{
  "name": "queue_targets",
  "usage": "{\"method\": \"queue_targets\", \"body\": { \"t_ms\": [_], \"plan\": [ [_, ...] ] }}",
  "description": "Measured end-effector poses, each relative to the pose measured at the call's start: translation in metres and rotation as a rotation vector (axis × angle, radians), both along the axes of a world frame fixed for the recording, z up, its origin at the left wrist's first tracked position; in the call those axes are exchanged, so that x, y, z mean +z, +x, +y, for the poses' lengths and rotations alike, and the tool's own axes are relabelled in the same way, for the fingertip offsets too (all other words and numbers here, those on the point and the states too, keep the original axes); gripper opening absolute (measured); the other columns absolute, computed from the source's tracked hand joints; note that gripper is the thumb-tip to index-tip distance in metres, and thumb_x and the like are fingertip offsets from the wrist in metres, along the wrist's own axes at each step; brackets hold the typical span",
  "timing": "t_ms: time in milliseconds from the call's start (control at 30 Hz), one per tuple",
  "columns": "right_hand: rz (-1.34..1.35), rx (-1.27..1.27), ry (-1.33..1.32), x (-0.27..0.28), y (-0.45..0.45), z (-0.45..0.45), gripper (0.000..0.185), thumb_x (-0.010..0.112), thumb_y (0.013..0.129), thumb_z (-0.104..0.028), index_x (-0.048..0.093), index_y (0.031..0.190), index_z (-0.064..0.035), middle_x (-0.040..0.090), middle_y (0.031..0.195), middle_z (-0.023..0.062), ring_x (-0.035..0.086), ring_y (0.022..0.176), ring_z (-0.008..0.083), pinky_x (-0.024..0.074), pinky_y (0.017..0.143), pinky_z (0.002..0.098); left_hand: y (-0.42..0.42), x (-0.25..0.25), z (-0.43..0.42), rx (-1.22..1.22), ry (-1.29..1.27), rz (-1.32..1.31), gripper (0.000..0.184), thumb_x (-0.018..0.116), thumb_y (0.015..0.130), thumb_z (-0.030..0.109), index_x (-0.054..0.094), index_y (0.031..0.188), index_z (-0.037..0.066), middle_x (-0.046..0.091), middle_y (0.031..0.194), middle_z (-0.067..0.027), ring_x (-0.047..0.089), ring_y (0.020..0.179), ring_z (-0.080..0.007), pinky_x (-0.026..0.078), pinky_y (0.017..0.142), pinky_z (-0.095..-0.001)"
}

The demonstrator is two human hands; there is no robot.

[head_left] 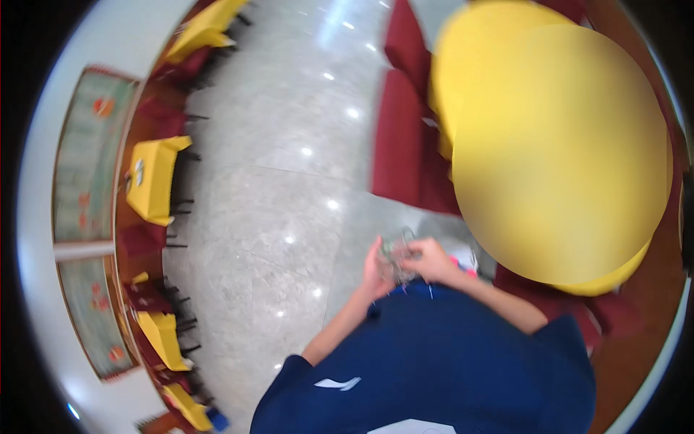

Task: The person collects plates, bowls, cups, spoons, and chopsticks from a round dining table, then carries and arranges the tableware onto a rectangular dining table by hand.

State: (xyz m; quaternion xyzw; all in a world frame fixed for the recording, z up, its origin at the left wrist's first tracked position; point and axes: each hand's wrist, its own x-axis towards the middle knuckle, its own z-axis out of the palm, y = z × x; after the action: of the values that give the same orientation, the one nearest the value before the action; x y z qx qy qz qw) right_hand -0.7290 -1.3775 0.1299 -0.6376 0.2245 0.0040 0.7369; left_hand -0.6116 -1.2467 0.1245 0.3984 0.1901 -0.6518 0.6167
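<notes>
In front of my dark blue shirt, my left hand [376, 273] and my right hand [434, 262] are close together. Between them is clear, shiny glassware [394, 252], its exact shape blurred. My left fingers are wrapped along its left side. From the right, my right hand grips it with bent fingers. Whether it is one piece or several, I cannot tell. Just beyond my right wrist, low down, is a whitish item with pink parts [466, 262], partly hidden by my arm.
A large round table with a yellow cloth [452, 43] stands at the right. Dark red chairs [397, 137] are tucked around it. Grey, shiny floor [267, 166] spreads to the left. Smaller yellow-covered tables [152, 177] and more red seats line the far left wall.
</notes>
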Motion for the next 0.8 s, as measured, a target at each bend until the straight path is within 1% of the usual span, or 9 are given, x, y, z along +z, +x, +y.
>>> {"method": "queue_targets", "body": {
  "t_ms": [67, 133, 167, 300, 400, 500, 667, 700, 800],
  "plan": [
    [-0.065, 0.090, -0.143, -0.007, 0.051, 0.049, 0.028, 0.067, 0.080, -0.009, 0.071, 0.107, -0.0068, 0.071, 0.084, 0.0070, 0.063, 0.073, 0.0091, 0.0532, 0.066, 0.0290, 0.044, -0.019, 0.065, 0.133, -0.206, 0.040, 0.060, 0.040, 0.094, 0.056, 0.054, 0.128, 0.008, 0.062, 0.116, -0.0135, 0.060, 0.105, -0.0287, 0.047, 0.091, -0.0440],
    [-0.054, 0.194, -0.190, 0.033, 0.102, 0.091, 0.028, 0.070, 0.079, -0.014, 0.071, 0.107, -0.0112, 0.070, 0.086, 0.0160, 0.069, 0.072, 0.0211, 0.0529, 0.066, 0.0333, 0.077, 0.011, 0.115, 0.266, -0.269, 0.021, 0.061, 0.040, 0.095, 0.052, 0.047, 0.136, 0.008, 0.059, 0.123, -0.0138, 0.058, 0.108, -0.0299, 0.046, 0.093, -0.0446],
    [-0.048, 0.284, -0.274, 0.046, 0.129, 0.109, 0.028, 0.069, 0.080, -0.015, 0.071, 0.108, -0.0112, 0.069, 0.086, 0.0177, 0.068, 0.073, 0.0213, 0.0524, 0.067, 0.0328, 0.090, 0.020, 0.134, 0.364, -0.321, -0.010, 0.061, 0.040, 0.095, 0.052, 0.047, 0.136, 0.008, 0.059, 0.123, -0.0138, 0.058, 0.108, -0.0299, 0.046, 0.093, -0.0446],
    [-0.180, 0.532, -0.477, 0.058, 0.228, 0.188, 0.027, 0.068, 0.081, -0.015, 0.071, 0.107, -0.0115, 0.068, 0.081, 0.0181, 0.067, 0.070, 0.0213, 0.0520, 0.066, 0.0328, 0.149, 0.013, 0.221, 0.580, -0.315, -0.157, 0.063, 0.041, 0.093, 0.052, 0.045, 0.138, 0.007, 0.056, 0.127, -0.0145, 0.058, 0.110, -0.0278, 0.045, 0.095, -0.0443],
    [-0.136, 0.666, -0.410, 0.049, 0.282, 0.203, 0.026, 0.066, 0.080, -0.009, 0.071, 0.106, -0.0075, 0.071, 0.080, 0.0108, 0.065, 0.070, 0.0100, 0.0524, 0.066, 0.0269, 0.183, -0.012, 0.251, 0.603, -0.264, -0.195, 0.060, 0.043, 0.094, 0.046, 0.042, 0.140, 0.007, 0.055, 0.128, -0.0153, 0.058, 0.110, -0.0280, 0.048, 0.093, -0.0437],
    [0.146, 0.776, -0.274, 0.053, 0.342, 0.223, 0.025, 0.067, 0.081, -0.007, 0.072, 0.106, -0.0065, 0.070, 0.082, 0.0048, 0.062, 0.074, 0.0067, 0.0514, 0.067, 0.0245, 0.221, -0.021, 0.274, 0.618, -0.236, -0.151, 0.058, 0.048, 0.095, 0.041, 0.039, 0.141, 0.007, 0.055, 0.128, -0.0160, 0.060, 0.107, -0.0276, 0.051, 0.089, -0.0418],
    [0.090, 0.979, -0.209, 0.031, 0.489, 0.267, 0.026, 0.068, 0.081, -0.008, 0.071, 0.107, -0.0065, 0.071, 0.083, 0.0053, 0.062, 0.076, 0.0066, 0.0511, 0.068, 0.0245, 0.329, -0.043, 0.324, 0.766, -0.123, -0.145, 0.059, 0.053, 0.093, 0.040, 0.039, 0.139, 0.006, 0.056, 0.126, -0.0162, 0.061, 0.106, -0.0275, 0.052, 0.089, -0.0401],
    [0.086, 1.025, -0.201, 0.029, 0.525, 0.278, 0.027, 0.069, 0.080, -0.009, 0.071, 0.107, -0.0069, 0.071, 0.083, 0.0058, 0.063, 0.076, 0.0068, 0.0511, 0.068, 0.0247, 0.355, -0.061, 0.339, 0.800, -0.177, -0.133, 0.062, 0.056, 0.092, 0.038, 0.035, 0.143, 0.011, 0.048, 0.133, -0.0181, 0.054, 0.117, -0.0332, 0.046, 0.097, -0.0504],
    [-0.198, 1.085, -0.252, 0.033, 0.641, 0.307, 0.029, 0.070, 0.080, -0.011, 0.071, 0.108, -0.0081, 0.071, 0.083, 0.0066, 0.064, 0.076, 0.0082, 0.0507, 0.068, 0.0245, 0.458, -0.020, 0.361, 0.953, -0.128, -0.268, 0.063, 0.058, 0.090, 0.038, 0.033, 0.143, 0.013, 0.047, 0.134, -0.0173, 0.052, 0.118, -0.0325, 0.047, 0.096, -0.0498]
  ]
}}
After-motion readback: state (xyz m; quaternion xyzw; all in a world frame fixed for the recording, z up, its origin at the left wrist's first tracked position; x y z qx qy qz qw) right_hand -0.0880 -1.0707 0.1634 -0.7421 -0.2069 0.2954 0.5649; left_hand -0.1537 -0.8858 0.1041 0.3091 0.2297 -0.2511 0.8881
